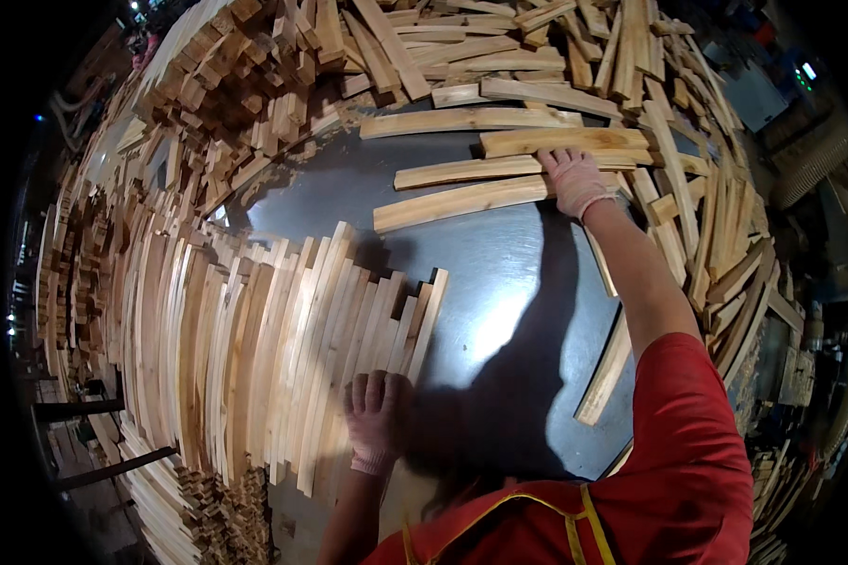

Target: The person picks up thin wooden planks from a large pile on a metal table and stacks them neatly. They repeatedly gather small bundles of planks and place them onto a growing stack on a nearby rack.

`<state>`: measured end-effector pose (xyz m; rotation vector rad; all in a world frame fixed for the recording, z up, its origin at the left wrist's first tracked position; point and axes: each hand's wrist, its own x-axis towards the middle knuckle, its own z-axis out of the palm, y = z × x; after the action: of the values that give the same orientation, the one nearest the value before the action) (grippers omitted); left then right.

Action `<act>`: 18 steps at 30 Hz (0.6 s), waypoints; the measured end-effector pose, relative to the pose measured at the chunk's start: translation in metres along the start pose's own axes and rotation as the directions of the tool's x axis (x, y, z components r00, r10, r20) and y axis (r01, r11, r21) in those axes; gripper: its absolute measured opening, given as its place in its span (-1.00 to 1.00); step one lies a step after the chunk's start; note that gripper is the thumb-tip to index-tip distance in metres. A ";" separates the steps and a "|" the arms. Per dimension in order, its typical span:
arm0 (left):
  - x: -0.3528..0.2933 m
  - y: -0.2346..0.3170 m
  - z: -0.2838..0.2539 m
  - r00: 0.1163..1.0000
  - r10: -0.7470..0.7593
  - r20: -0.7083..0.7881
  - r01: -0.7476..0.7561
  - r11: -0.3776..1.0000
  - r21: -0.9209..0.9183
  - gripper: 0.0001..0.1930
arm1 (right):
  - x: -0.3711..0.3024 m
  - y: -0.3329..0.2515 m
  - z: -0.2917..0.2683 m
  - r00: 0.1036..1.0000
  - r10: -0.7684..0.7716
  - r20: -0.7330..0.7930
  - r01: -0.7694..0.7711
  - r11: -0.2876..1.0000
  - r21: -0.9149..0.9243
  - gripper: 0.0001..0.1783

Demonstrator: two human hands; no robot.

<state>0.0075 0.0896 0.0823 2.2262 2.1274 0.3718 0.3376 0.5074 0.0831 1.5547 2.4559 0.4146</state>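
My right hand [575,179], in a pale pinkish glove, reaches far across the metal table [485,330]. Its fingers bend over the wooden strips [471,201] lying crosswise there; how many it grips is hidden beneath the palm. Just beyond the fingertips lies another wooden strip [556,142]. My left hand [377,419], gloved alike, is closed, with the fingers curled in. It rests against the near right part of a row of upright-looking, side-by-side wooden sticks [282,348]. What its fingers hold, if anything, is hidden.
A jumbled heap of wooden strips [527,61] covers the far side and runs down the right. Stacked wood blocks [231,85] rise at the far left. One loose strip [605,372] lies beneath my right arm. Two dark bars [113,469] jut in at left.
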 end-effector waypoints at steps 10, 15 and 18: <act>0.001 0.003 -0.009 1.000 -0.009 -0.005 0.009 1.000 -0.006 -0.50 | -0.022 0.022 -0.064 0.891 -0.233 0.391 0.031 0.888 0.458 -0.58; -0.006 0.009 -0.020 0.999 0.037 -0.037 -0.037 0.999 0.007 -0.37 | -0.211 -0.028 -0.035 0.890 -0.149 0.432 -0.389 0.250 0.887 -0.49; -0.028 -0.005 0.002 0.999 0.005 -0.049 -0.007 0.999 -0.035 -0.27 | -0.306 -0.105 -0.056 0.833 -0.170 0.527 -0.513 0.120 0.850 -0.12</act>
<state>0.0020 0.0628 0.0758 2.2275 2.1202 0.4648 0.3608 0.1811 0.1069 1.8911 1.9205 -1.8744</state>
